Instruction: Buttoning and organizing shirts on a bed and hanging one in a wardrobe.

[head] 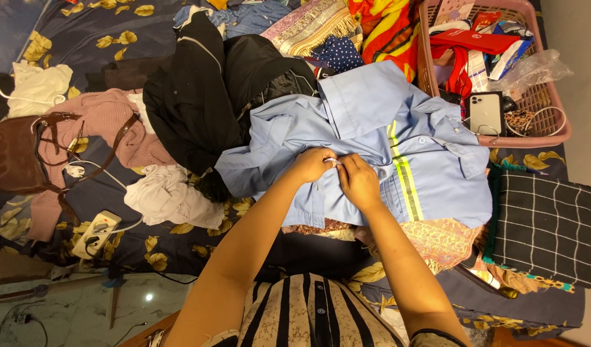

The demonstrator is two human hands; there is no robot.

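Bed with navy leaf-print cover (pixel 109 29), clothes heaped across it. Light-blue work shirt with reflective yellow stripe (pixel 398 128) lies spread face-up near the bed's front edge, collar toward the far edge, long axis front-to-back, likely flattened for buttoning. Left hand (pixel 313 164) and right hand (pixel 358 181) both pinch its placket.

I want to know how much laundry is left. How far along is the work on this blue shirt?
Done: the light blue shirt lies spread flat on the bed, and a checked cloth sits folded beside it. In hand: the left hand and right hand pinch the shirt's front placket. Left: black clothes and a pink sweater lie unsorted.
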